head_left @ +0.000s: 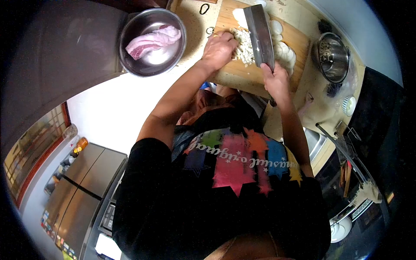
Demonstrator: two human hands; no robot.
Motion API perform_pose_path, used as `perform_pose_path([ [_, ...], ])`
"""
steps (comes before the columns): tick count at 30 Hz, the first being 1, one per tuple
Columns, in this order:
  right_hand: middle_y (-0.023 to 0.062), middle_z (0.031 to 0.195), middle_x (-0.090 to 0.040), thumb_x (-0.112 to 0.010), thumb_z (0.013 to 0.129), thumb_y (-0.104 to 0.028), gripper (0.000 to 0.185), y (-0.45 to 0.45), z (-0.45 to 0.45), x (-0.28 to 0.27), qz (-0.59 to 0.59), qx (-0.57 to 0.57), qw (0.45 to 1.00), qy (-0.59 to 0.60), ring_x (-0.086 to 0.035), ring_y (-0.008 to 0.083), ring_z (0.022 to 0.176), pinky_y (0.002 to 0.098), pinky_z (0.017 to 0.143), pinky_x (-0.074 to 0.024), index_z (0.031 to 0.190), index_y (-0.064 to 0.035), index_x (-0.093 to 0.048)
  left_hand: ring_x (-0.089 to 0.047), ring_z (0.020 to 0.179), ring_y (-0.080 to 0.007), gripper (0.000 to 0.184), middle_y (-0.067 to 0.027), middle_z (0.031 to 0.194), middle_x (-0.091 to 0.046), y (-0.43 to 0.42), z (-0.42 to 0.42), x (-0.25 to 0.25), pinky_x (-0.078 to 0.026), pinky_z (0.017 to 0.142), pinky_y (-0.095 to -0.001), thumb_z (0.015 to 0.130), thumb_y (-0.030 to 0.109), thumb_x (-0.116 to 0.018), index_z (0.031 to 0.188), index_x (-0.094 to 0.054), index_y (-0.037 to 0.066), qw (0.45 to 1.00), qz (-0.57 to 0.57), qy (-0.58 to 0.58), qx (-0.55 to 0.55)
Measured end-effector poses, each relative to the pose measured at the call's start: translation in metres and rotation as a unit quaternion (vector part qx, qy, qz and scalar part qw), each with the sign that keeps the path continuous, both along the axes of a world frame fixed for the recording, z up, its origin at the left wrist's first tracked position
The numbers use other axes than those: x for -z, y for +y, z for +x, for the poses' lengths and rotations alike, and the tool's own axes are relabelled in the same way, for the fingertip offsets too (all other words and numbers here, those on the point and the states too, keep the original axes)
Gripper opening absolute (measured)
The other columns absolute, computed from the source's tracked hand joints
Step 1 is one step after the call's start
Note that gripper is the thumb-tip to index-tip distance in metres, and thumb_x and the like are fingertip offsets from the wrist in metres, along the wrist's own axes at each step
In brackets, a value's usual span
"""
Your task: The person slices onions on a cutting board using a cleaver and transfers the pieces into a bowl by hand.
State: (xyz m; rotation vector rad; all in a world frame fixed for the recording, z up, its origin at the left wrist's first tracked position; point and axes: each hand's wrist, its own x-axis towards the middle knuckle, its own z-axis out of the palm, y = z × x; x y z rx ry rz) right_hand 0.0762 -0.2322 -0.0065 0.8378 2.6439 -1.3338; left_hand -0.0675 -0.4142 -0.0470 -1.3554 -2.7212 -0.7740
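My right hand [277, 82] is wrapped round the handle of a wide cleaver [259, 37], its blade standing over the cutting board. Under and left of the blade lies a heap of finely chopped white vegetable [243, 45]. My left hand [220, 48] bends its fingers against the heap's left edge, the fingertips partly hidden. Round white slices [284, 54] overlap in a row to the right of the blade, and more lie behind it. All of this rests on a wooden cutting board [242, 74].
A metal bowl [183, 52] with a slab of raw pork [152, 42] stands left of the board. On the right are a smaller steel bowl [340, 71], a ribbed white cup [349, 105] and a sink [315, 142]. A black ring [204, 8] lies on the counter.
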Motion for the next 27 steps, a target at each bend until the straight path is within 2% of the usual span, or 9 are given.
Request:
perform_pose_path([
  [3,0.0114,0.062,-0.059,-0.062,0.092,-0.023,0.022,-0.011,0.004,-0.02,0.05,-0.037,0.998,-0.022,-0.058,0.0206,0.052,0.0374,0.054,-0.0462,0.097,-0.0022,-0.064,-0.063,0.094,-0.0296,0.023,-0.0102,0.1,-0.067,-0.017,0.015,-0.01,-0.049,0.08,-0.0435,0.079,0.011,-0.061,0.101,-0.067,0.013,0.993,-0.056,-0.069,-0.077],
  [4,0.0114,0.062,-0.059,-0.062,0.092,-0.023,0.022,-0.014,0.005,-0.02,0.049,-0.036,0.998,-0.022,-0.058,0.0206,0.052,0.0374,0.054,-0.0462,0.097,-0.0022,-0.064,-0.063,0.094,-0.0296,0.023,-0.0102,0.1,-0.067,-0.021,0.02,-0.011,-0.049,0.08,-0.0435,0.079,0.011,-0.061,0.101,-0.067,0.013,0.993,-0.057,-0.069,-0.076],
  [6,0.0215,0.071,-0.062,-0.062,0.091,-0.024,0.024,-0.019,0.007,-0.019,0.125,-0.129,0.984,-0.011,-0.063,0.0373,0.065,0.0432,0.062,-0.0477,0.098,-0.0014,-0.064,-0.065,0.086,-0.032,0.017,-0.0112,0.095,-0.067,-0.03,0.031,-0.006,-0.05,0.075,-0.0436,0.079,0.013,-0.06,0.095,-0.067,0.012,0.981,-0.079,-0.111,-0.14],
  [7,0.0259,0.076,-0.062,-0.062,0.09,-0.025,0.025,-0.025,0.005,-0.017,0.094,-0.141,0.985,-0.016,-0.061,0.0456,0.075,0.0475,0.066,-0.048,0.094,-0.0004,-0.063,-0.065,0.084,-0.0319,0.017,-0.012,0.091,-0.067,-0.032,0.035,-0.002,-0.05,0.075,-0.0427,0.079,0.012,-0.061,0.095,-0.067,0.012,0.981,-0.064,-0.111,-0.145],
  [10,0.0266,0.076,-0.062,-0.06,0.089,-0.026,0.027,-0.042,0.0,-0.025,0.137,-0.194,0.97,-0.051,-0.062,0.0459,0.074,0.0543,0.07,-0.0489,0.089,0.0012,-0.058,-0.064,0.084,-0.0324,0.017,-0.0128,0.092,-0.067,-0.033,0.04,-0.001,-0.05,0.076,-0.0427,0.078,0.012,-0.061,0.094,-0.067,0.012,0.984,-0.028,-0.108,-0.142],
  [12,0.0255,0.078,-0.064,-0.059,0.09,-0.027,0.027,-0.046,-0.006,-0.029,0.141,-0.218,0.962,-0.084,-0.063,0.0453,0.076,0.0549,0.071,-0.049,0.091,0.0005,-0.059,-0.064,0.085,-0.0328,0.021,-0.0133,0.093,-0.067,-0.031,0.043,-0.001,-0.05,0.076,-0.0424,0.076,0.01,-0.062,0.095,-0.068,0.013,0.979,-0.055,-0.128,-0.147],
  [15,0.0262,0.076,-0.063,-0.058,0.091,-0.028,0.029,-0.05,-0.011,-0.019,0.156,-0.207,0.958,-0.122,-0.061,0.0465,0.075,0.0542,0.069,-0.047,0.089,0.0015,-0.059,-0.064,0.085,-0.0332,0.026,-0.0137,0.094,-0.067,-0.034,0.046,0.015,-0.05,0.076,-0.042,0.073,0.008,-0.063,0.098,-0.069,0.011,0.985,0.001,-0.086,-0.148],
  [17,0.0263,0.076,-0.062,-0.058,0.091,-0.028,0.03,-0.05,-0.011,-0.014,0.144,-0.19,0.966,-0.1,-0.061,0.0462,0.075,0.0543,0.069,-0.047,0.089,0.0021,-0.059,-0.062,0.083,-0.0281,0.009,-0.0097,0.08,-0.064,-0.035,0.046,0.029,-0.047,0.073,-0.0405,0.073,0.017,-0.065,0.079,-0.067,0.011,0.985,0.068,-0.055,-0.15],
  [27,0.0254,0.076,-0.063,-0.06,0.09,-0.029,0.03,-0.053,-0.012,-0.009,0.158,-0.217,0.958,-0.104,-0.062,0.0452,0.076,0.0538,0.069,-0.0473,0.091,0.001,-0.06,-0.062,0.071,-0.0304,0.009,-0.0144,0.071,-0.062,-0.034,0.048,0.023,-0.046,0.07,-0.0402,0.077,0.015,-0.061,0.074,-0.064,0.007,0.988,0.069,-0.058,-0.125],
])
